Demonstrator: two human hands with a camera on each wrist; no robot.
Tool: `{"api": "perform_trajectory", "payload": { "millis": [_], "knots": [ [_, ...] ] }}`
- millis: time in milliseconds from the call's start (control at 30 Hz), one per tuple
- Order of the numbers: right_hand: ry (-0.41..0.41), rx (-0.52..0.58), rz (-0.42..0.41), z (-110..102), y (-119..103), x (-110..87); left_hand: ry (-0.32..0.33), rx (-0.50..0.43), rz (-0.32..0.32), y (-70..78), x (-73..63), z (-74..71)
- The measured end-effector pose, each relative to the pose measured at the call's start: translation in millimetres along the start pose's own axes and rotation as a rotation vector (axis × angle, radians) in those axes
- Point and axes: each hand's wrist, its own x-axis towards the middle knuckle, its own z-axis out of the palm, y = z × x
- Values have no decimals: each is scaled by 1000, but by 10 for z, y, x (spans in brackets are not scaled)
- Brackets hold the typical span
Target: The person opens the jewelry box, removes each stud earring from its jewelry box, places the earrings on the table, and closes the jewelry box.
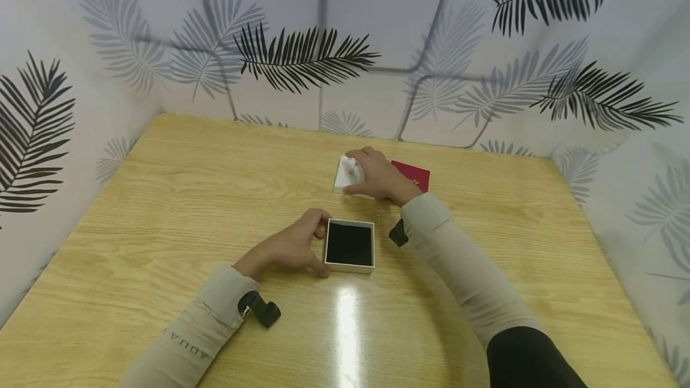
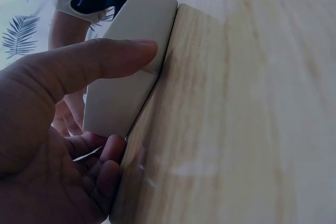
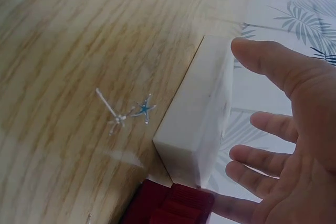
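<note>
A small square white box (image 1: 349,268) stands open at the middle of the table, with a black insert (image 1: 349,244) inside. My left hand (image 1: 296,244) grips its left side; in the left wrist view the thumb (image 2: 126,59) lies along one wall while the fingers curl at a corner. Farther back, my right hand (image 1: 372,173) is spread over a white lid-like box piece (image 1: 341,181). Seen from the right wrist, the thumb is at one end of this white piece (image 3: 191,108) and the other fingers reach over it, apart.
Beside the right hand lies a dark red card or pouch (image 1: 415,173) with gold lettering. Two small silvery star-shaped jewellery pieces, one with a blue centre (image 3: 144,108), the other with a pin (image 3: 113,111), lie on the wooden table (image 1: 215,178). A leaf-patterned wall (image 1: 356,94) stands behind.
</note>
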Motion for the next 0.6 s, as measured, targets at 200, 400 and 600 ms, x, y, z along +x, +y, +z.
{"api": "perform_trajectory", "payload": {
  "millis": [200, 400, 600],
  "knots": [
    [-13, -3, 39, 35, 19, 25, -1, -6, -3, -1, 0, -1],
    [-18, -25, 57, 52, -2, 47, 2, -8, 7, 15, -3, -10],
    [-36, -32, 69, 73, -21, 60, 0, -7, 3, 9, -9, -11]
  ]
}}
